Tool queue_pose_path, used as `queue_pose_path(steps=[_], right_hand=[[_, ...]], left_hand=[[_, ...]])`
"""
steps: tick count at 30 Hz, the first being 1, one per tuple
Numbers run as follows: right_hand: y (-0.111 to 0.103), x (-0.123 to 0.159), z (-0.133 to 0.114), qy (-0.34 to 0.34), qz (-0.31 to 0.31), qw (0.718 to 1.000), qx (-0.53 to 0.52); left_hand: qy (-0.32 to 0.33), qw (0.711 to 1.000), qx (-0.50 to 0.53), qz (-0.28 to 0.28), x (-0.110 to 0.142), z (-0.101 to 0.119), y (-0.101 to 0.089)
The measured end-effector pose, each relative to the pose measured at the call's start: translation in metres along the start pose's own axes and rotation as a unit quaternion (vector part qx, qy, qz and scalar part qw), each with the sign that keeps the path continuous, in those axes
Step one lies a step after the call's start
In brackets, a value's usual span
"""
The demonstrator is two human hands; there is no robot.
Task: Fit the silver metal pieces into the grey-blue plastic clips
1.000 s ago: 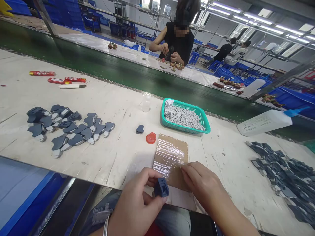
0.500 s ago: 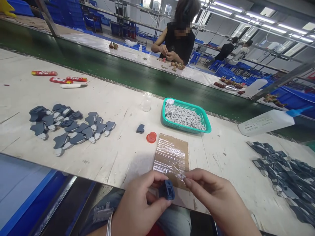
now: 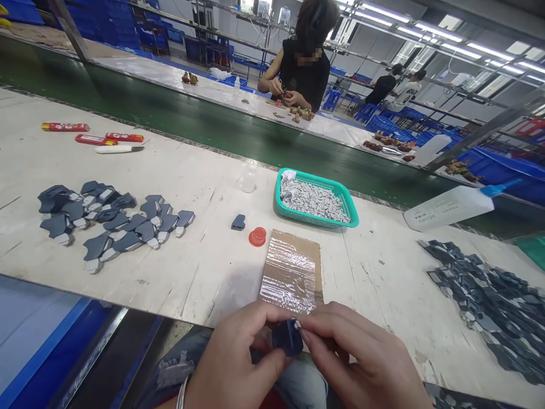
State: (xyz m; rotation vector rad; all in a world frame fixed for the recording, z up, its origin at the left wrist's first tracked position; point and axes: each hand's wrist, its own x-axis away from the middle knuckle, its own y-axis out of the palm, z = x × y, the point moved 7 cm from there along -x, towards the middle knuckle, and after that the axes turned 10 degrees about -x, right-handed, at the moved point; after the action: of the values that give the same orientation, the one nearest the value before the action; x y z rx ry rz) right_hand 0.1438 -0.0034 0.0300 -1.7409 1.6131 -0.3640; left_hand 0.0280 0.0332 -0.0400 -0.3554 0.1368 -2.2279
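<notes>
**Left hand (image 3: 232, 355) pinches dark blue plastic part (image 3: 288, 337) at bench edge**

Factory hall, rows of blue crates (image 3: 110, 23) at upper left. Green conveyor belt (image 3: 204, 133) crosses the upper frame. Co-worker (image 3: 304, 62) sits beyond it at top center, both hands on small brown items.

Near side: white-topped workbench (image 3: 213, 284) fills the middle of the frame. Pile of dark gray parts with pale tips (image 3: 106, 218) at left, larger pile (image 3: 485, 295) at lower right. Red packets (image 3: 65, 126) and a utility knife (image 3: 119, 149) at upper left. Plastic squeeze bottle (image 3: 447, 207) lies at right.

Center: teal basket (image 3: 315, 218) of small gray pieces (image 3: 314, 201). Just left of it, a red cap (image 3: 258, 236) and one loose dark part (image 3: 238, 222). Below, a cardboard sheet covered in clear tape (image 3: 292, 272).

Grip: both hands are close together at the bottom center, just below the cardboard. Left thumb and fingers are pressed onto the part's sides. Right hand (image 3: 357, 360) has thumb and fingertips pinched at the part's upper right corner, apparently on a small white piece (image 3: 297, 324).

Handling: the part looks light and stiff, so its flat sides seem the best hold. The white piece looks tiny and easy to drop; fingertips only.
</notes>
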Motion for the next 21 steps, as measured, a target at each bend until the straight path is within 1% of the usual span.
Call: queue_pose_path(steps=[3, 7, 9, 13, 15, 18, 21], right_hand=[[-0.002, 0.0, -0.003, -0.014, 0.005, 1.0, 0.006], [-0.002, 0.001, -0.001, 0.018, -0.002, 1.0, -0.003], [-0.002, 0.002, -0.002, 0.021, -0.004, 1.0, -0.007], [-0.001, 0.0, -0.006, 0.01, -0.01, 1.0, -0.016], [-0.002, 0.0, -0.007, 0.005, -0.008, 1.0, -0.015], [-0.004, -0.001, -0.008, 0.005, -0.005, 1.0, -0.014], [-0.004, 0.0, -0.011, 0.003, -0.007, 1.0, -0.021]], left_hand=[[-0.011, 1.0, -0.02, -0.003, 0.001, 0.002, -0.001], [-0.036, 0.999, -0.023, -0.011, 0.0, -0.001, -0.002], [-0.014, 0.999, -0.034, -0.021, -0.001, 0.0, 0.0], [0.068, 0.994, -0.079, -0.017, -0.001, 0.005, 0.001], [0.072, 0.994, -0.08, -0.018, 0.0, 0.002, 0.002], [0.089, 0.99, -0.108, -0.018, 0.001, 0.0, 0.004], [0.146, 0.98, -0.138, -0.01, 0.004, 0.007, 0.003]])
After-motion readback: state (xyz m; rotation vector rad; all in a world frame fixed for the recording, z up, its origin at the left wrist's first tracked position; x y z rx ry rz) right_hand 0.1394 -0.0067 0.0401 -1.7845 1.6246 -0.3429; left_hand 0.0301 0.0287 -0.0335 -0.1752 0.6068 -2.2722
